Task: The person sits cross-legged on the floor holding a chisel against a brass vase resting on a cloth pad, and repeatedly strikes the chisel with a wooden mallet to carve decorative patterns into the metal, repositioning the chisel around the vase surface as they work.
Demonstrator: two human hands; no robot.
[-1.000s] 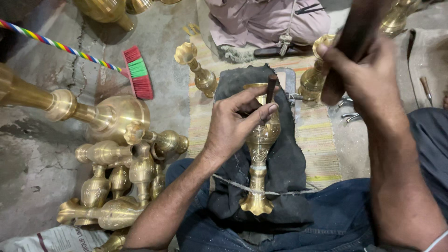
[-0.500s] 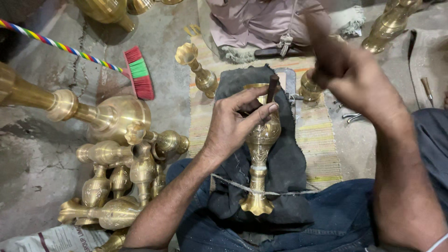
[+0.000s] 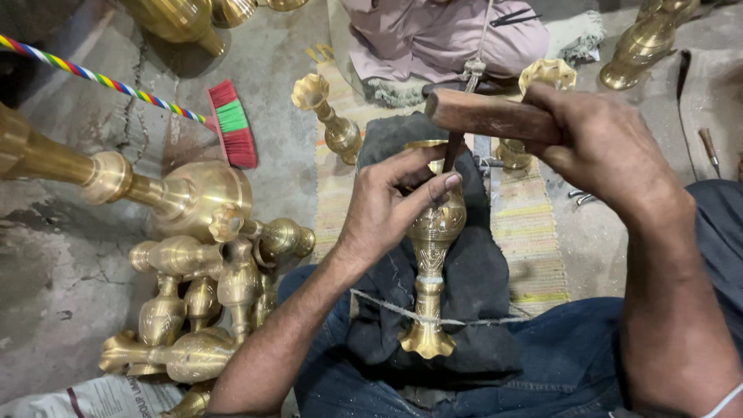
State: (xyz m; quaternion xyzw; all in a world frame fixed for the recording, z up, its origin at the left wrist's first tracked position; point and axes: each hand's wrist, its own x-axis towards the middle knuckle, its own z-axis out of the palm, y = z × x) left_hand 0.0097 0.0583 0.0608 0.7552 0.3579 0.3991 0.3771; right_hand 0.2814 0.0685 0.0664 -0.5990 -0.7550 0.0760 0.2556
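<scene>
On my lap, brass vase [image 3: 430, 263] is lying lengthwise, foot toward me. Left hand [image 3: 387, 209] is pinching chisel [image 3: 451, 151] on its shoulder; right hand [image 3: 604, 147], clamped on mallet [image 3: 484, 114], is hovering just above.

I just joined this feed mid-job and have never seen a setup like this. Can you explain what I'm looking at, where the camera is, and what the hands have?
There is no machine here: a person works with two bare hands, and the single view comes from a camera on their head, looking down at their lap. The left hand pinches a thin dark chisel against a brass vase, which lies on a dark cloth over their legs, with a string across it. The right hand keeps its grip on a wooden mallet, now brought to the chisel's top. On the floor to the left lie more brass vases and a red and green brush. Another person's lap sits opposite.
</scene>
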